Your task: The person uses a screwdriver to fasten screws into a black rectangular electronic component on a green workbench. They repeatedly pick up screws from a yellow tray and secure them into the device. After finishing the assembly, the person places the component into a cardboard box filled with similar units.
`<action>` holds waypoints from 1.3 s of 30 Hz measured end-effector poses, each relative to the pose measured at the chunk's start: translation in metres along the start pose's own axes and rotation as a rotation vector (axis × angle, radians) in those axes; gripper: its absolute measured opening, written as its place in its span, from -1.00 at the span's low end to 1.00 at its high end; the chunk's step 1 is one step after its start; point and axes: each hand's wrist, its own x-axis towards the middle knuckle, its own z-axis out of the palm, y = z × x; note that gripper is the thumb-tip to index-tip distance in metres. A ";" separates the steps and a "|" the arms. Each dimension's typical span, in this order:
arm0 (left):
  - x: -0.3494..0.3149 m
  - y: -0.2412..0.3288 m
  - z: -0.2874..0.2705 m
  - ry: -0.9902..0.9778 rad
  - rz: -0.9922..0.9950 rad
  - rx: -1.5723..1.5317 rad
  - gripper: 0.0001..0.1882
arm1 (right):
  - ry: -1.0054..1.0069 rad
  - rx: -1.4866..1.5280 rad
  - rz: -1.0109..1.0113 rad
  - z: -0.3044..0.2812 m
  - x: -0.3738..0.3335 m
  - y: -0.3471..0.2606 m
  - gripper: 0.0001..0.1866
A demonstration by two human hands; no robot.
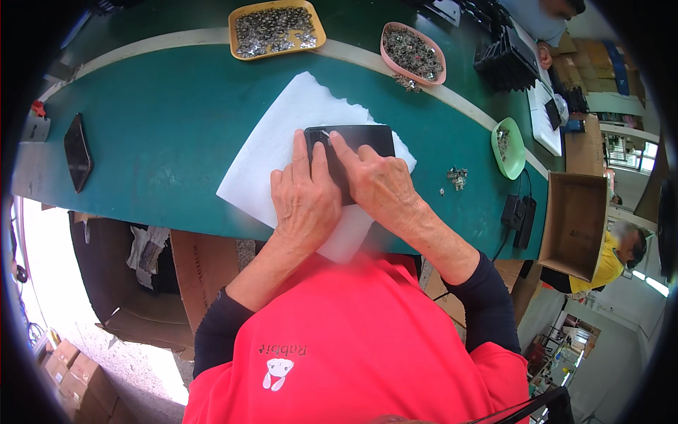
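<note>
The black panel (367, 141) lies on a white sheet (258, 159) at twelve o'clock; the left hand (305, 194), two fingers spread, steadies its ten o'clock side, while the right hand (381, 180) — index extended, pinching nothing visible — meets a small silver strip (325, 133) at eleven. Light, even pressure should serve best (the sheet could slip).

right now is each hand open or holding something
Left hand: two fingers extended at the black panel; grip can't be told.
Right hand: index finger on the panel, others curled; grip can't be told.
</note>
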 end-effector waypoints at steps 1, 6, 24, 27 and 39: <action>0.000 0.000 0.000 0.006 0.000 0.001 -0.44 | -0.001 -0.002 -0.002 -0.001 0.000 -0.001 -0.42; 0.001 0.000 0.000 0.007 -0.006 0.005 -0.46 | -0.020 -0.039 0.003 -0.002 0.003 -0.004 -0.43; 0.000 -0.005 0.004 0.067 0.044 -0.109 -0.47 | -0.233 0.035 0.047 -0.042 0.038 -0.021 -0.71; -0.001 -0.004 0.003 0.046 0.031 -0.145 -0.48 | -0.292 0.050 0.006 -0.050 0.048 -0.019 -0.78; 0.000 -0.002 0.006 0.007 0.008 -0.089 -0.40 | -0.306 0.075 -0.032 -0.060 0.066 0.000 -0.81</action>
